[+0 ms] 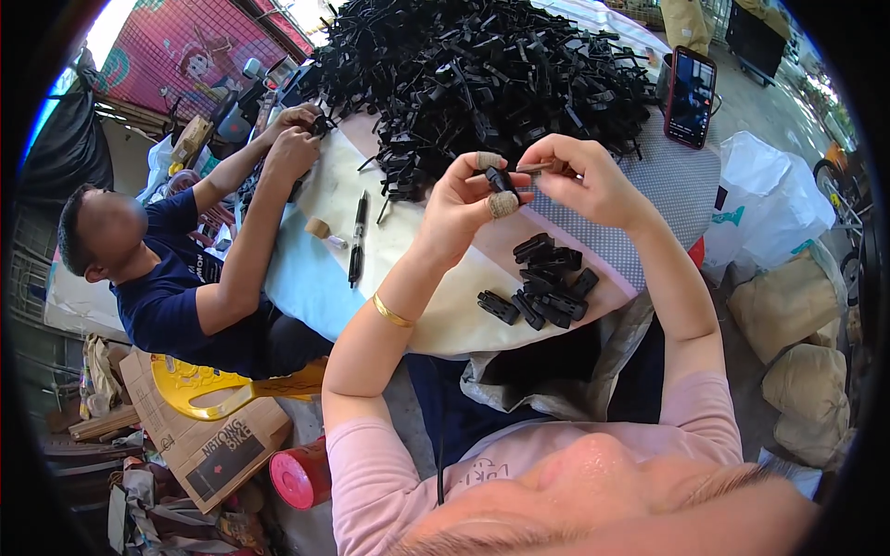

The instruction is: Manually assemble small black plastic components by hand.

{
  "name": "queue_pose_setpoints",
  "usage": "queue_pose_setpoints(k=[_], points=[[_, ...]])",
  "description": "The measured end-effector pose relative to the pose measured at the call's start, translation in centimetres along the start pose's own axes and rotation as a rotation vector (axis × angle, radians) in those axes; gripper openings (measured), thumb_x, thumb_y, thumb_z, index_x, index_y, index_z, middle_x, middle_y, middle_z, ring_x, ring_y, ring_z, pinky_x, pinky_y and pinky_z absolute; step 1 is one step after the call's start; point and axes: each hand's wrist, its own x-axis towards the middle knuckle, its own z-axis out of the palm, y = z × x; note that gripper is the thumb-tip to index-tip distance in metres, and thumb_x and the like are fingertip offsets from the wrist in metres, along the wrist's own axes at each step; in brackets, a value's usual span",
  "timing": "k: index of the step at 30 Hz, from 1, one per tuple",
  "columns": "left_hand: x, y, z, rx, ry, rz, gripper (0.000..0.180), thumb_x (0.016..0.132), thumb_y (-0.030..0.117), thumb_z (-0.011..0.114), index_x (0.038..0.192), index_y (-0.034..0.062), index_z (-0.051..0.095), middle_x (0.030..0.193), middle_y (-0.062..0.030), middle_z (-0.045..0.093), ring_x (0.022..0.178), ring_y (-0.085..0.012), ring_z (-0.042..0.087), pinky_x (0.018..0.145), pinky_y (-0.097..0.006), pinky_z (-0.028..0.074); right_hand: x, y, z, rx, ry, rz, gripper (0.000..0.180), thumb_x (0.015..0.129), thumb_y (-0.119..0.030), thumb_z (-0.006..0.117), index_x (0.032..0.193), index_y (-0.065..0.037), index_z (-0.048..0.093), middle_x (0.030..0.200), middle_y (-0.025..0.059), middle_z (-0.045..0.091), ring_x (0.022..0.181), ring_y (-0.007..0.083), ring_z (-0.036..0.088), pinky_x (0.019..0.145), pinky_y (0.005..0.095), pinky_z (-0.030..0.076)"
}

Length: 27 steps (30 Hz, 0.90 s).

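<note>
My left hand [461, 199] pinches a small black plastic part [499, 183] between thumb and fingers, with tan tape wrapped round the thumb and a fingertip. Close beside it, my right hand [586, 182] is closed on a thin brownish tool [535, 168], its tip pointing at the black part; its exact kind cannot be made out. Just beyond both hands rises a large heap of black plastic parts [501, 74], many with thin stems sticking out. Nearer to me on the table lies a small pile of black plastic pieces [547, 283].
A black pen [359, 239] and a tape roll [317, 227] lie left on the cloth-covered table [422, 315]. A phone [691, 97] stands at the right edge. At left, a co-worker [199, 269] handles black parts. White bags [769, 195] and brown sacks [783, 301] stand right.
</note>
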Motion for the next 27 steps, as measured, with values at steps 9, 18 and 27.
queue_pose_setpoints(k=[9, 18, 27], points=[[-0.5, -0.9, 0.9, 0.575, 0.299, 0.216, 0.029, 0.076, -0.006, 0.061, 0.101, 0.0016, 0.048, 0.093, -0.0076, 0.06, 0.084, -0.0113, 0.057, 0.075, -0.024, 0.048, 0.1, 0.6, 1.6, 0.063, -0.056, 0.095, 0.017, 0.086, -0.011, 0.052, 0.092, 0.002, 0.061, 0.073, 0.0005, 0.059, 0.068, 0.0039, 0.05, 0.06, 0.0176, 0.041], [-0.5, -0.9, 1.5, 0.684, 0.306, 0.274, 0.032, 0.079, -0.004, 0.059, 0.108, -0.0007, 0.047, 0.095, -0.0082, 0.06, 0.087, -0.0123, 0.057, 0.078, -0.024, 0.048, 0.2, 0.8, 1.8, 0.068, -0.008, 0.078, 0.016, 0.083, -0.008, 0.055, 0.092, 0.003, 0.062, 0.074, 0.0055, 0.063, 0.066, 0.0071, 0.054, 0.06, 0.0208, 0.044], [-1.0, -0.2, 1.3, 0.69, 0.327, 0.301, 0.014, 0.079, -0.004, 0.058, 0.091, -0.0013, 0.05, 0.091, -0.0092, 0.061, 0.08, -0.0118, 0.059, 0.072, -0.022, 0.05, 0.1, -0.2, 2.7, 0.073, 0.018, 0.118, 0.016, 0.083, -0.008, 0.054, 0.091, 0.003, 0.063, 0.073, 0.0069, 0.063, 0.065, 0.0066, 0.053, 0.058, 0.0208, 0.043]])
